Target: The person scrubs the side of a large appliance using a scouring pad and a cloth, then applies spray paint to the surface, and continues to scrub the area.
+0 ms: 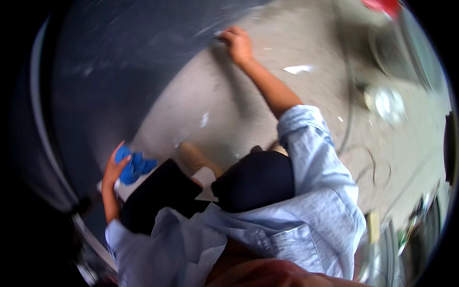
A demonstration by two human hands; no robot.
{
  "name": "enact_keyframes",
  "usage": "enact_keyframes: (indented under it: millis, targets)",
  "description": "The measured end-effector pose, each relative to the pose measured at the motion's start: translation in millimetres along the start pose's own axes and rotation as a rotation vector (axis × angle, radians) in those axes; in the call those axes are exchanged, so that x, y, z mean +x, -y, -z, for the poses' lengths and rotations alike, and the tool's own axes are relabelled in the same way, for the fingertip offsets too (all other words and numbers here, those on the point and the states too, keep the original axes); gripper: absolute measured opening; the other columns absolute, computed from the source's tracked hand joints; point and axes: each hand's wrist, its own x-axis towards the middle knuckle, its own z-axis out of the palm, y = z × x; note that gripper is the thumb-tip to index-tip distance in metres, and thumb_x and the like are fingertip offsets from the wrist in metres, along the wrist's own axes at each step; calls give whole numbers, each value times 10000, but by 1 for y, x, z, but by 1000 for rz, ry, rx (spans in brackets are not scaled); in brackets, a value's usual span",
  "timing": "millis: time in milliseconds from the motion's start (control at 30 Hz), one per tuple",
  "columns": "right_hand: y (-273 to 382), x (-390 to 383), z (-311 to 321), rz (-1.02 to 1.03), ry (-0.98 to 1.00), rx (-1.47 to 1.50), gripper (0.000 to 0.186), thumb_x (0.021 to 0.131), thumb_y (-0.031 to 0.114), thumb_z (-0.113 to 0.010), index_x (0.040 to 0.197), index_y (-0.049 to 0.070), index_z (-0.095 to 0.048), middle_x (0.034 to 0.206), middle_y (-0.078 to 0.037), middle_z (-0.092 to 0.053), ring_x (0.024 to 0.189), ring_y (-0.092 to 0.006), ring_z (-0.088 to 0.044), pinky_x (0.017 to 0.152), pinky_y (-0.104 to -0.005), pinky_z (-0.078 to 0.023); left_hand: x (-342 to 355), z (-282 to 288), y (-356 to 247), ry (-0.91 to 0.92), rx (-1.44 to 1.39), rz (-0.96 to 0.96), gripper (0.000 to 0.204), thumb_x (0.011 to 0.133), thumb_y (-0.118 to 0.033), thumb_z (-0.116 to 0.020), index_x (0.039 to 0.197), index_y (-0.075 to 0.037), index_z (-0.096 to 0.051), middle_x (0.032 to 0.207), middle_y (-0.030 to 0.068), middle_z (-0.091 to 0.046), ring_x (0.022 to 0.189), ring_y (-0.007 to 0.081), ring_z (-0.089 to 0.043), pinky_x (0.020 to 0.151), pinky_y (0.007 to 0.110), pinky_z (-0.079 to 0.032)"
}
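My left hand (114,165) is closed on a bunch of blue pieces (136,167), perhaps sheets or cloth, low on the left beside my knee. My right hand (235,44) reaches forward to the edge of the large dark grey panel (110,62). Its fingers are curled at a small pale thing (217,36), too blurred to make out.
The pale floor (311,143) holds white scraps (296,69), cables (373,167) and a round clear item (387,105). A grey curved object (397,48) and a red item (382,5) are at upper right. Long pieces (389,244) lie at lower right.
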Motion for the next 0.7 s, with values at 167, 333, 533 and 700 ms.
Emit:
enact_keyframes:
  millis: [167, 333, 533, 700]
  targets:
    - [-8, -9, 125, -616, -102, 485, 203, 815, 130, -769, 1011, 82, -751, 896, -75, -680, 848, -156, -647, 761, -288, -522, 40, -34, -45, 144, 135, -122, 681, 791, -197, -743, 1421, -103, -502, 1227, 151, -624, 1102, 233, -603, 989, 352, -443]
    - [3, -49, 298, -642, -283, 312, 461, 760, 100, -820, 1184, 37, -651, 969, -114, -716, 854, -154, -688, 768, -266, -533, 67, -37, -105, 160, 402, -331, 719, 728, -149, -765, 1404, -153, -522, 1200, 156, -617, 1074, 312, -616, 962, 386, -460]
    - [-24, -48, 438, -754, -71, -736, 231, 858, 266, -709, 999, 86, -743, 839, -99, -729, 763, -174, -691, 701, -308, -530, 71, -57, -170, 169, 611, -427, 770, 664, -84, -824, 1376, -187, -549, 990, 145, -580, 940, 330, -590, 856, 417, -474]
    - [-149, -51, 453, -758, 723, -1169, 313, 841, 331, -613, 944, 66, -743, 957, -223, -695, 905, -391, -671, 790, -434, -531, 70, -76, -195, 186, 564, -619, 787, 642, -100, -844, 1368, -194, -558, 943, 125, -563, 906, 319, -575, 839, 419, -470]
